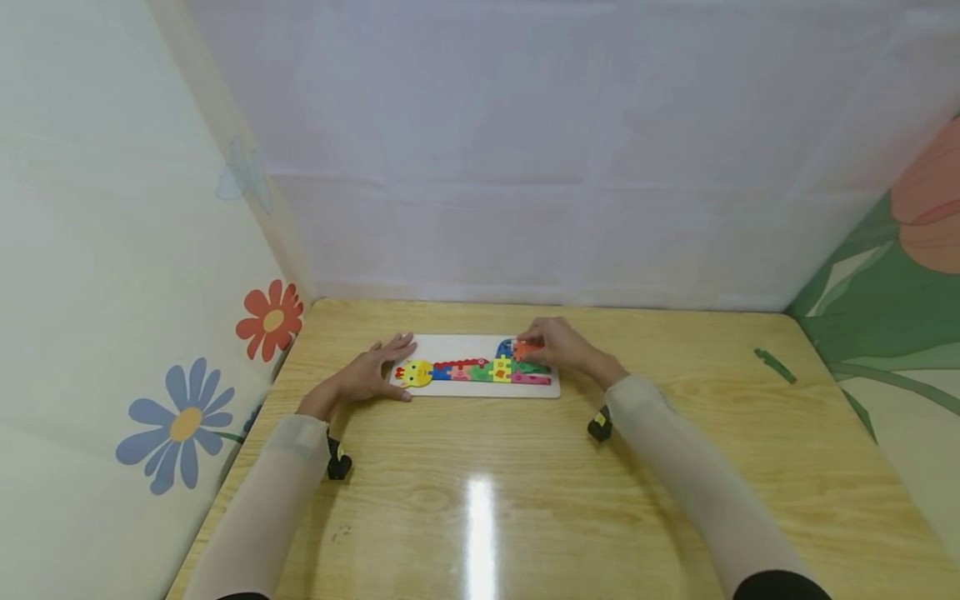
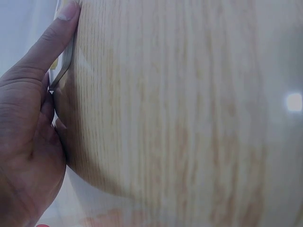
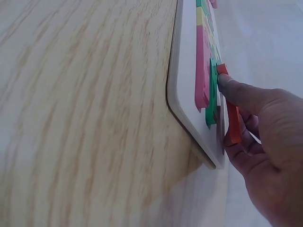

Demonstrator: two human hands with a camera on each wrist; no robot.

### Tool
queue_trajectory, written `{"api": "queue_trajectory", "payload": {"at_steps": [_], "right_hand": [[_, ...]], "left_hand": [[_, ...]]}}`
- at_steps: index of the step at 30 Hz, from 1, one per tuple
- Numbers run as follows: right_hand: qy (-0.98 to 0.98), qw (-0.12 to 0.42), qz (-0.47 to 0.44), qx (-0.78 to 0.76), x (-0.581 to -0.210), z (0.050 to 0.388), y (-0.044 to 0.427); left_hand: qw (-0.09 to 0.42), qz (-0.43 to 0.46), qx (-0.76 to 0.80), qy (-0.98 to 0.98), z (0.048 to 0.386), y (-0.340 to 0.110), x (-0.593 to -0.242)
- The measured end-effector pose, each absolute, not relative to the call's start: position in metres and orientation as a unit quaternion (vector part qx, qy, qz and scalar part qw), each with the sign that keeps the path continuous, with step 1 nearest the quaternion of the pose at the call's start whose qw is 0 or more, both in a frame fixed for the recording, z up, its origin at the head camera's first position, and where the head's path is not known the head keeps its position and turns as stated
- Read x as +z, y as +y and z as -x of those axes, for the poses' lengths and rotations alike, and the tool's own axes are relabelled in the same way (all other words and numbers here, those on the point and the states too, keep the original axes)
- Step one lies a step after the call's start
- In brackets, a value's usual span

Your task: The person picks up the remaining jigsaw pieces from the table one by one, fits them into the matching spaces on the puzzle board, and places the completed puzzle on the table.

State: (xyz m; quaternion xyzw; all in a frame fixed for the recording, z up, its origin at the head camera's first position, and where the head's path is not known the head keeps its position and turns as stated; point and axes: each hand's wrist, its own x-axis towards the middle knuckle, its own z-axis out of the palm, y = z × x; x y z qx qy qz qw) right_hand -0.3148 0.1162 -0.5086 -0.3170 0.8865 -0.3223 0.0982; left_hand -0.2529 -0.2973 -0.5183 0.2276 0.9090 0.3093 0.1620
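Note:
A giraffe jigsaw lies on its white board near the back of the table. Its yellow head piece sits at the left end, with blue, pink, green, yellow and magenta pieces running rightward. My left hand rests at the board's left end, fingers and thumb spread fairly straight along opposite edges; the left wrist view shows the thumb against the edge. Over the right end, my right hand pinches an orange puzzle piece. This piece is tilted beside the green piece.
A green strip-shaped piece lies apart at the table's right. Behind the wooden table hangs a pale cloth, and flower-printed panels stand at both sides.

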Motion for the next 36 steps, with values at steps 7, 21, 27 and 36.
{"api": "queue_trajectory", "payload": {"at_steps": [7, 21, 27, 36], "right_hand": [[0.889, 0.116, 0.305, -0.322, -0.5071, 0.3151, 0.1150], [0.888, 0.129, 0.316, -0.308, -0.5058, 0.3183, 0.1150], [0.888, 0.134, 0.326, -0.295, -0.5047, 0.3193, 0.1160], [0.884, 0.127, 0.344, -0.290, -0.5060, 0.3212, 0.1166]], "left_hand": [[0.163, -0.225, 0.311, 0.909, 0.2524, -0.2964, -0.5186], [0.157, -0.223, 0.306, 0.912, 0.2501, -0.2961, -0.5185], [0.158, -0.225, 0.303, 0.913, 0.2515, -0.2957, -0.5186], [0.155, -0.227, 0.304, 0.912, 0.2511, -0.2965, -0.5189]]}}
